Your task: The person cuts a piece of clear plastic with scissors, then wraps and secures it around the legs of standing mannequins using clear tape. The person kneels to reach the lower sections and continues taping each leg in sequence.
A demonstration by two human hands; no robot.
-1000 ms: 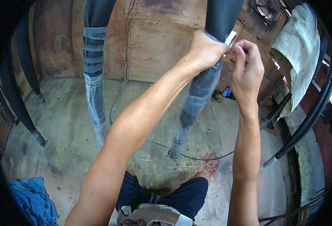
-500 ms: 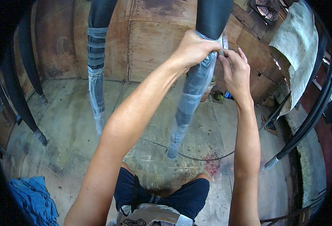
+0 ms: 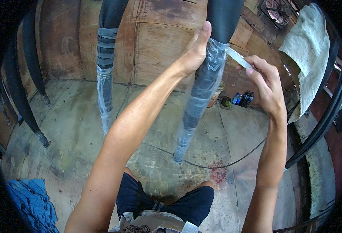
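A thick black tube (image 3: 224, 19) hangs in front of me, its lower length wrapped in clear plastic film (image 3: 197, 103). My left hand (image 3: 196, 52) lies against the tube's left side at the top of the film, thumb pointing up. Its other fingers go behind the tube and are hidden. My right hand (image 3: 265, 79), to the right of the tube, pinches a flat whitish strip (image 3: 239, 58) between thumb and fingers. The strip's far end reaches the upper edge of the film; whether it is stuck there I cannot tell.
Another wrapped black tube (image 3: 105, 85) hangs to the left, with more dark tubes (image 3: 21, 85) beyond it. A pale cloth (image 3: 305, 50) hangs at the right. Dark bottles (image 3: 245, 99) stand by the back wall. A cable (image 3: 217, 167) crosses the floor; blue cloth (image 3: 31, 204) lies lower left.
My right hand has moved right, away from the tube, and the whitish strip now shows at full length. My left thumb has lifted from across the film and points up.
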